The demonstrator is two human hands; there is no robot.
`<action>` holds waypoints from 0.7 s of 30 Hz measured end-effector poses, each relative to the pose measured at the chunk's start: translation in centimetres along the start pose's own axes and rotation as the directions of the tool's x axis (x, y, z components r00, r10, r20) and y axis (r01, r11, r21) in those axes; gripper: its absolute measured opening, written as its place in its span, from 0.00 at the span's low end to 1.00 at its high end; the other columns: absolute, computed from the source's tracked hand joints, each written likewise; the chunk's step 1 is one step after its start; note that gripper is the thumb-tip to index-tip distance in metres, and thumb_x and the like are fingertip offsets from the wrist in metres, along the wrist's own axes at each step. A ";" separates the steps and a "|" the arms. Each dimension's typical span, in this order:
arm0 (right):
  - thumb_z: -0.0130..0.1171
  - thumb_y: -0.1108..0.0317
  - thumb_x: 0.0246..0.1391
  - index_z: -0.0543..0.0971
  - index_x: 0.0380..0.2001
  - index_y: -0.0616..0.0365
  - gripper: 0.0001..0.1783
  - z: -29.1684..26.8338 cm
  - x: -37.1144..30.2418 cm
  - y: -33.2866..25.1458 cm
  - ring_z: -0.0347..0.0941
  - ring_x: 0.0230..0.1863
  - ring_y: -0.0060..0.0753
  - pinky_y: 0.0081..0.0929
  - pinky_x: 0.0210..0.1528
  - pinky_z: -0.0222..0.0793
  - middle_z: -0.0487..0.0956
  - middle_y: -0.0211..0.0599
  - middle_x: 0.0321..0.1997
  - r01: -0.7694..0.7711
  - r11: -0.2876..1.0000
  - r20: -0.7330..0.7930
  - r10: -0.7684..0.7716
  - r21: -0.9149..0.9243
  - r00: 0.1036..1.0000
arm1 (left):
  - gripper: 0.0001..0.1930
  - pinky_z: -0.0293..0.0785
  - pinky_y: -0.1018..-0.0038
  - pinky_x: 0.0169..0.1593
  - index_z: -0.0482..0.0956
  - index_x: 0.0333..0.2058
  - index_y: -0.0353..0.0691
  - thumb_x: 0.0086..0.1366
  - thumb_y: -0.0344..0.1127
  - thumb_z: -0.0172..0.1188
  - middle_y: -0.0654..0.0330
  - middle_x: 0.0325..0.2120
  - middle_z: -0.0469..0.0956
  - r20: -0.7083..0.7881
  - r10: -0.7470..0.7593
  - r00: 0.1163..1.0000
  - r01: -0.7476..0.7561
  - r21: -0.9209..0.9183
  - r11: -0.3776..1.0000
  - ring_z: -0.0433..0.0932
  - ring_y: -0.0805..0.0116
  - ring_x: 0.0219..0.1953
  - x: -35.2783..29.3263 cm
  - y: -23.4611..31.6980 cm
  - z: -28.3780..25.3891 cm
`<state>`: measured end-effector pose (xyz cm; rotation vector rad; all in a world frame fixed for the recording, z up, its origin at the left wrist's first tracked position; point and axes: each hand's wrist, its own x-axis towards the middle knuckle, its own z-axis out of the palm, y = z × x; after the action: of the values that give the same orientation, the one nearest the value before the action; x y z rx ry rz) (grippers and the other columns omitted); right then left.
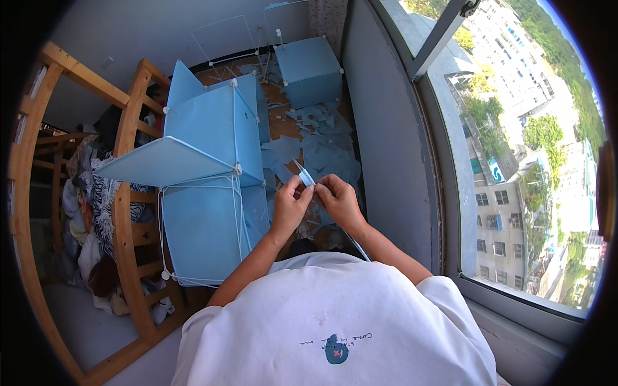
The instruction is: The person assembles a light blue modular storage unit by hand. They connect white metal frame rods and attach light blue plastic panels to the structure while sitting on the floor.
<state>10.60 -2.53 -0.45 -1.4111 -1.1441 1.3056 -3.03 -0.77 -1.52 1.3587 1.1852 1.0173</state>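
In front of my chest, my left hand [291, 203] pinches a small blue-and-white piece [306, 177] between thumb and fingertips. It looks ribbed, and its exact kind is too small to make out. My right hand [340, 202] meets it from the other side, thumb and fingers pressed together at the lower end of the piece. Whether the right fingers grip it too is partly hidden. Below my right wrist a thin pale strip [358, 248] slants downward. Close by on the left stands a cube storage unit [207, 222] of light blue panels, thin white rods and round white connectors.
One blue panel [168, 159] sticks out to the left from the unit. A separate blue cube [311, 69] stands farther back. Torn blue film [322, 138] litters the floor. A wooden bed frame [126, 193] is at left, a window wall [399, 128] at right.
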 end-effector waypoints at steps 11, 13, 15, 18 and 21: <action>0.49 0.72 0.56 0.69 0.30 0.64 0.06 0.7 0.1 1.7 0.65 0.25 0.14 0.13 0.26 0.63 0.71 0.28 0.24 -0.028 0.997 0.017 0.026 0.078 1.000 | 0.06 0.68 0.77 0.24 0.72 0.28 0.32 0.56 0.29 0.55 0.57 0.19 0.73 -0.096 0.132 0.987 -0.113 0.183 0.977 0.73 0.72 0.19 -0.8 0.0 0.5; 0.50 0.71 0.55 0.70 0.29 0.65 0.07 0.9 0.1 1.7 0.66 0.23 0.17 0.17 0.26 0.63 0.72 0.32 0.22 -0.017 0.997 -0.011 0.018 0.072 1.000 | 0.06 0.68 0.76 0.23 0.71 0.28 0.32 0.56 0.29 0.55 0.56 0.19 0.73 -0.104 0.157 0.982 -0.133 0.208 0.969 0.72 0.71 0.19 -0.8 0.3 0.5; 0.51 0.69 0.53 0.72 0.27 0.67 0.10 1.2 0.0 1.7 0.67 0.20 0.22 0.23 0.25 0.64 0.73 0.39 0.19 0.004 0.998 -0.068 0.001 0.063 0.998 | 0.06 0.67 0.75 0.22 0.71 0.28 0.31 0.56 0.29 0.55 0.56 0.19 0.73 -0.109 0.180 0.977 -0.154 0.212 0.965 0.72 0.70 0.18 -0.9 0.4 0.6; 0.50 0.66 0.54 0.73 0.26 0.67 0.12 1.0 -0.3 0.5 0.64 0.19 0.24 0.25 0.24 0.62 0.72 0.40 0.18 -0.105 0.987 0.006 0.106 -0.119 0.994 | 0.05 0.65 0.75 0.21 0.71 0.26 0.31 0.55 0.28 0.55 0.56 0.17 0.71 -0.166 0.163 0.973 -0.120 0.240 0.963 0.70 0.71 0.17 -1.0 0.1 0.6; 0.49 0.65 0.55 0.73 0.26 0.67 0.13 1.0 -0.5 0.4 0.62 0.19 0.25 0.26 0.24 0.60 0.71 0.41 0.17 -0.065 0.993 0.018 0.067 -0.097 0.998 | 0.05 0.64 0.74 0.21 0.70 0.23 0.32 0.53 0.27 0.55 0.56 0.16 0.70 -0.231 0.130 0.964 -0.079 0.220 0.972 0.68 0.70 0.16 -0.9 0.3 0.9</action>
<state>9.57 -3.07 -0.77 -1.5197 -1.1970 1.3295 -2.21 -1.84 -1.28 1.5046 1.4484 1.1883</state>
